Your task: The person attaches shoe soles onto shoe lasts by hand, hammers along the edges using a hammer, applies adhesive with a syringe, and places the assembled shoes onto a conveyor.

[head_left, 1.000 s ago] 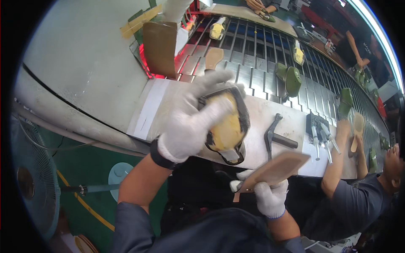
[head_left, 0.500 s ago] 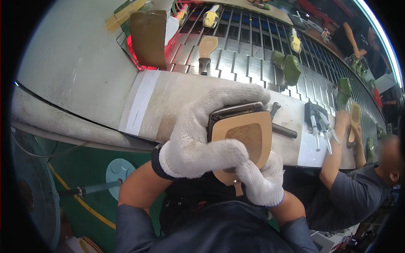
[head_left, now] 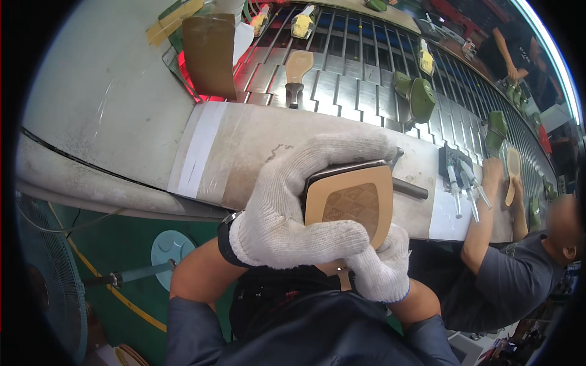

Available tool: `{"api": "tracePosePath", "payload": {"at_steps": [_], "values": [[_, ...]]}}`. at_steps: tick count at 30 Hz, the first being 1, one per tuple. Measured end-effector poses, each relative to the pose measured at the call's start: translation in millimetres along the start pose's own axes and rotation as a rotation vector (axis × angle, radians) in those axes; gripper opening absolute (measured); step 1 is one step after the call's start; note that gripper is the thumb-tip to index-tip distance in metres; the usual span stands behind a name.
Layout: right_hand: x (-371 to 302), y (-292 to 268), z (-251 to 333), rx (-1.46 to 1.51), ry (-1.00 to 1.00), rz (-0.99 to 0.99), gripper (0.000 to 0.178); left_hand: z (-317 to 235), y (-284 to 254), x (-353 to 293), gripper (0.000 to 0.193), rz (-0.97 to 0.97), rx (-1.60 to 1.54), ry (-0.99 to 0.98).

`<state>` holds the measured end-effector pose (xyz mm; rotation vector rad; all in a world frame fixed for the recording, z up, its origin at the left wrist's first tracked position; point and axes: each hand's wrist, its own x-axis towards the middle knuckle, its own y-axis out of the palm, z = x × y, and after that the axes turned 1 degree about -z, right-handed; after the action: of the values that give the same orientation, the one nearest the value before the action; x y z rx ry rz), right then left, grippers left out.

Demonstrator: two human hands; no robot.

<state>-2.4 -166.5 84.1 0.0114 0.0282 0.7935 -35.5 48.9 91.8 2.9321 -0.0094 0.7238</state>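
Left hand (head_left: 296,222) clamps its fingers around a tan sole (head_left: 354,204) and dark shoe piece (head_left: 347,168); right hand (head_left: 384,268) grips nearer, fingers partly hidden; even pressure should keep edges flush.

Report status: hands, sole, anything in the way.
Left hand wrapped around tan shoe sole, thumb across its face. Right hand at its near end. Hammer just beyond, partly hidden.
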Motion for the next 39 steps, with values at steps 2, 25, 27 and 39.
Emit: {"api": "tracePosePath", "payload": {"at_steps": [2, 25, 27, 39], "values": [[0, 2, 1, 0.008, -0.009, -0.008, 0.022, -3, 2, -1, 0.098, -0.014, -0.017, -0.034], [5, -4, 17, -0.123, 0.105, 0.014, 0.025, -5, -2, 8, 0.074, -0.027, -0.164, -0.059], [10, -2, 14, -0.133, -0.005, -0.062, 0.025, -3, -6, 13, 0.078, -0.003, -0.101, -0.086], [39, -22, 19, 0.222, 0.064, -0.135, 0.034, 29, -14, 51, 0.06, -0.038, -0.365, -0.023]]}}
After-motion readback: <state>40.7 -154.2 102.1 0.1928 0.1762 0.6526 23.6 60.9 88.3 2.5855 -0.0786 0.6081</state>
